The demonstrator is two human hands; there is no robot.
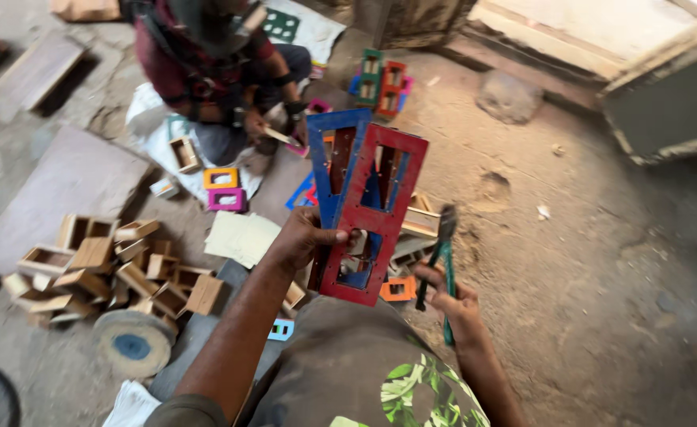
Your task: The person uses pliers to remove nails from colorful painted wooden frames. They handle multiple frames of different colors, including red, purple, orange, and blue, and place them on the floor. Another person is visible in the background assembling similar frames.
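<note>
Fingers of left hand (305,237) clamp red frame (376,209) — right hand (453,304) grips pliers (442,261), seemingly green-handled.

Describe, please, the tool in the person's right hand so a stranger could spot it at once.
Start at the red and blue cut-out panels held up mid-frame by the left hand. Just right of them, the right hand holds pliers: dark metal nose, green handles, the only metal tool here.
</note>
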